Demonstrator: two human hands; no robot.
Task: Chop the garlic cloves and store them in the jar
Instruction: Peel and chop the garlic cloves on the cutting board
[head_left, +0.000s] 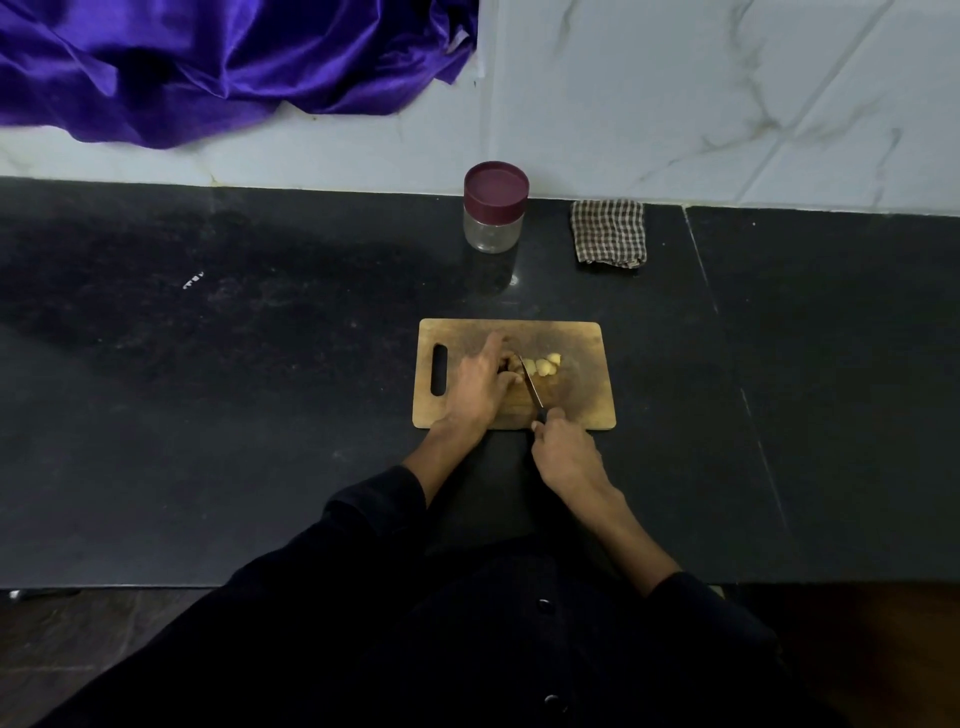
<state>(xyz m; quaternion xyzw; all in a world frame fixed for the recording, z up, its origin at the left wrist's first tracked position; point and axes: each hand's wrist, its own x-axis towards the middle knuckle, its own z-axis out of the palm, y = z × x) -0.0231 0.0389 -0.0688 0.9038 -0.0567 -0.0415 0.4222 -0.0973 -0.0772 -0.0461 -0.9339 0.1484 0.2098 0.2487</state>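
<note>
Dark sleeves (395, 519) came in low, right hand (563, 449) wrapped round a knife (531, 387) handle at the wooden board's (582, 395) near edge, left hand (480, 384) curled over garlic cloves (543, 366) mid-board, lidded clear jar (494, 208) well behind on the black counter (208, 364), checked cloth (609, 234) beside it.

knife handle (542, 415) hidden in fist, purple cloth (208, 67) cropped — top edge
</note>
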